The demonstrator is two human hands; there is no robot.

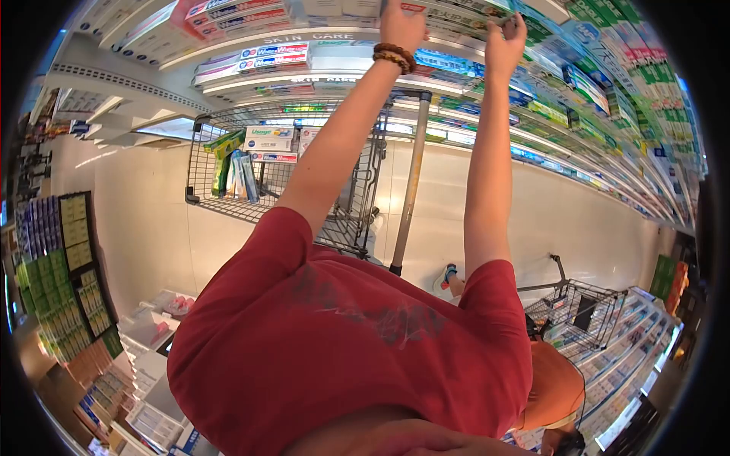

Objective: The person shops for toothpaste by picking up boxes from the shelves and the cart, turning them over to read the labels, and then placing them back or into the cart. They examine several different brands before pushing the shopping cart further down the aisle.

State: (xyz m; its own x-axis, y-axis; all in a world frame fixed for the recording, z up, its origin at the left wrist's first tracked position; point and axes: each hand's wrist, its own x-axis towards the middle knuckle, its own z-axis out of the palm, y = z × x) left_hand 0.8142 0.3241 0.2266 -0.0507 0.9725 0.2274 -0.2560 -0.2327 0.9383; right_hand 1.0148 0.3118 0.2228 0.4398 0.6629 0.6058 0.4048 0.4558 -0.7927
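Beyond the red shirt (350, 357), the cropped left hand (403, 26) and curled right hand (506, 47) reach boxes (460, 18); I cannot tell their grip.

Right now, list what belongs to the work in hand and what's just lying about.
In the work:
- left hand and right hand, up at the shelf
- shelved boxes between them
- near cart and the boxes inside it, probably

Just about:
- far cart, lower right
- green stacked boxes, far left

Red shirt (342, 357) with a grey print (399, 323)
Pale carton (455, 15), dark lettering; brown beaded bracelets (395, 58); dark grey mesh cart (192, 199); cream floor (148, 182).
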